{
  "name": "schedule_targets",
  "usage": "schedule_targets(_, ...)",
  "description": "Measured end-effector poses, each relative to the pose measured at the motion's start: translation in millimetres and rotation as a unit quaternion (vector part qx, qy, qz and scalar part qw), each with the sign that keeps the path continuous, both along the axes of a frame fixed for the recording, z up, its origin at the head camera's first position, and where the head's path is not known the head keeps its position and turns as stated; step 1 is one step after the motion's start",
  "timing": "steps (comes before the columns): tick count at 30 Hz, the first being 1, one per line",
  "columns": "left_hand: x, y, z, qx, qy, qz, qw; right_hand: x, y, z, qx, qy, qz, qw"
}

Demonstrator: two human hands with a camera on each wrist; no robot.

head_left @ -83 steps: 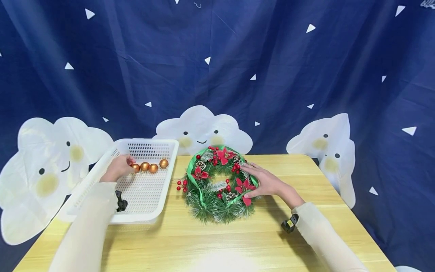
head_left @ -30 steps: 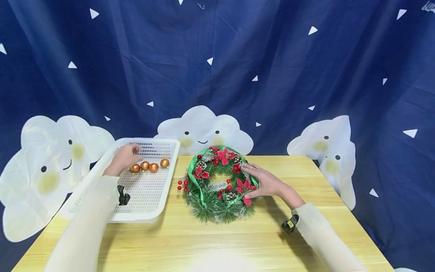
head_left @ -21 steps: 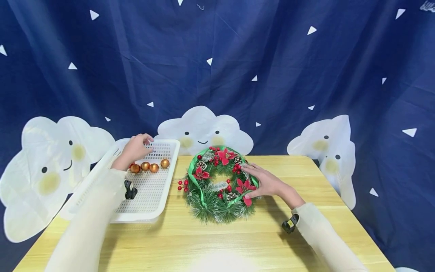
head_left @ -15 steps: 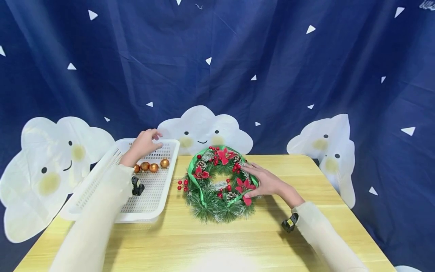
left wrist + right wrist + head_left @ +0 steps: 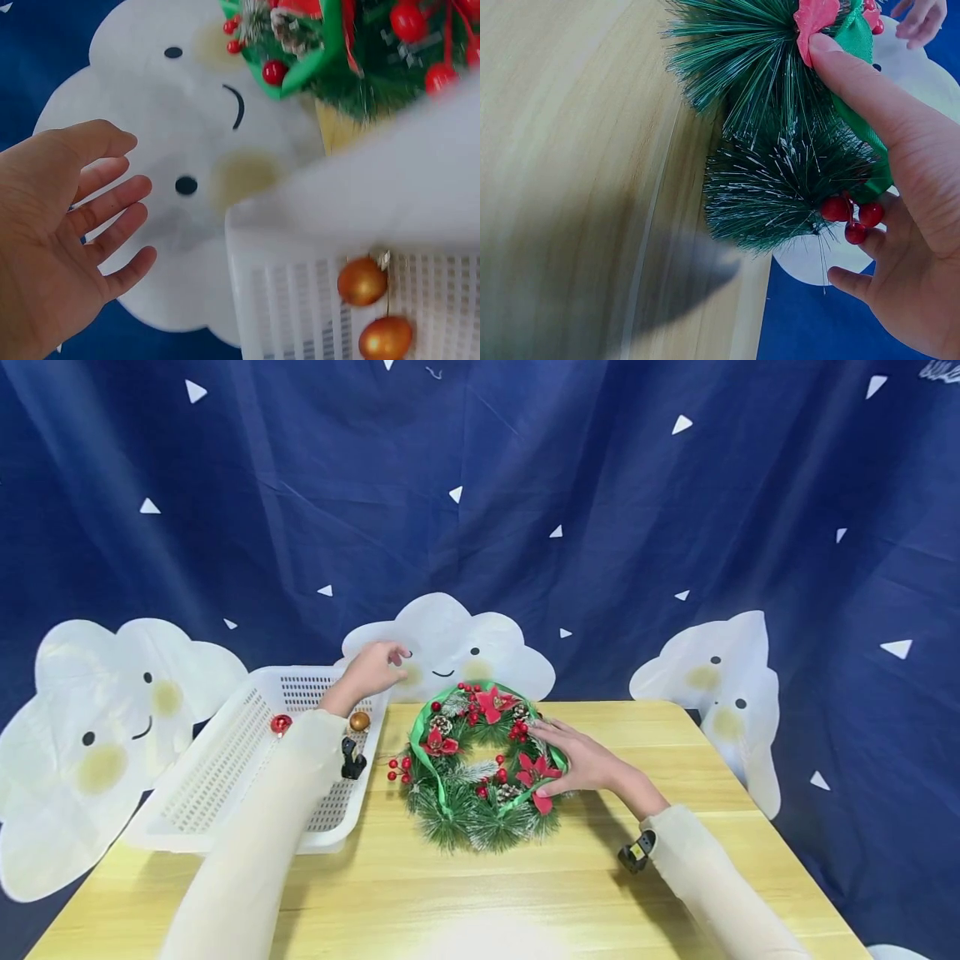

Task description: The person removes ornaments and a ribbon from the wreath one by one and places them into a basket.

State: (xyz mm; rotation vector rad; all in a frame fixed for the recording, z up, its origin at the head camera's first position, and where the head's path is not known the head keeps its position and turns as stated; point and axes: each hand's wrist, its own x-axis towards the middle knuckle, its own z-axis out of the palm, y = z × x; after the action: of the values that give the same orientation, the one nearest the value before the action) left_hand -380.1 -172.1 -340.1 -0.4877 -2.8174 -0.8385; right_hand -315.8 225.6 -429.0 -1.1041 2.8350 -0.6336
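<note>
My left hand hovers above the far right corner of the white plastic basket, its fingers loosely bent. Nothing lies in its palm in the left wrist view. Copper-coloured baubles sit in the basket, most of them covered by my left arm in the head view; one bauble shows beside the wrist. A shiny red ornament lies further left. My right hand rests on the right side of a green Christmas wreath, fingers spread over it, the thumb touching a red poinsettia.
The wreath carries a green ribbon, red berries and pine cones, and lies flat on the wooden table. Behind the table hangs a dark blue curtain with white clouds. A black camera is strapped to my right wrist.
My left hand has risen out of the basket from beside the copper baubles and moved right, past its far corner. The red ornament is uncovered. My right hand stays on the wreath.
</note>
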Motion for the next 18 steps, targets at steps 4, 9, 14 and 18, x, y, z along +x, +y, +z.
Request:
schedule_targets(4, -4.9, 16.7, -4.1, 0.009, -0.026, -0.012, 0.9995, -0.2, 0.2, 0.0, -0.001, 0.001, 0.003, 1.0000)
schedule_targets(9, -10.7, 32.5, -12.4, 0.010, -0.073, -0.024, 0.9970, -0.7, 0.7, -0.8, 0.001, -0.005, -0.002, 1.0000)
schedule_targets(14, -16.8, 43.6, -22.0, 0.013, -0.108, -0.030, 0.9936, -0.1, 0.7, -0.8, 0.002, -0.009, -0.005, 0.9999)
schedule_targets(18, -21.3, 48.5, -29.4, 0.010, -0.121, -0.032, 0.9921, -0.7, 0.8, -1.1, -0.004, -0.006, 0.000, 1.0000)
